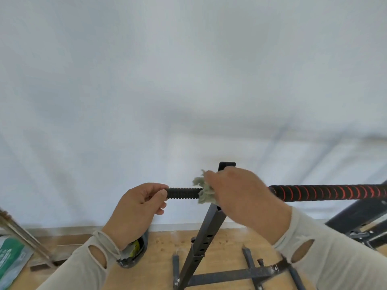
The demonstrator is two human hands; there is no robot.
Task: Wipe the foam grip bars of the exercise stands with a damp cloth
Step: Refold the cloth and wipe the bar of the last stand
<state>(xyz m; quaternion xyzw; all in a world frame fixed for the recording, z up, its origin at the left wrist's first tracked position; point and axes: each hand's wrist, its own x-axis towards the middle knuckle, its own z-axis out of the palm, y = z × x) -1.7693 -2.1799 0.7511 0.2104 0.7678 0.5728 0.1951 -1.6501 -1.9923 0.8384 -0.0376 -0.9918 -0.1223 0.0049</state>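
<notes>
**Me:** Foam grip bar (184, 192), the short black bumpy one, sticks out to the left from the top of the black stand post (206, 231). It runs level, out in front of the white wall (188, 80).

**Friend:** Who is holding it?

**Me:** My left hand (136, 206) is wrapped around its left end, fingers and thumb curled tight on it. My right hand (236, 191) grips the grey cloth (204, 190) and presses it on the bar's right end, right by the post. The cloth is all bunched up, and bits of it poke out above and below the bar.

**Friend:** What is on the other side?

**Me:** A longer bar with red stripes (326, 192) goes off to the right, past my right hand. I cannot tell where it joins the post, because my hand hides that spot.

**Friend:** And lower down?

**Me:** The post has a row of holes and leans down to black feet (230, 276) on the wooden floor (163, 260). A black shoe (137, 254) sits on the floor under my left wrist. A green and white bag (10, 258) is at the far left, near a slanted stick (25, 237). Both my sleeves (335, 254) are pale, with holes in them.
</notes>
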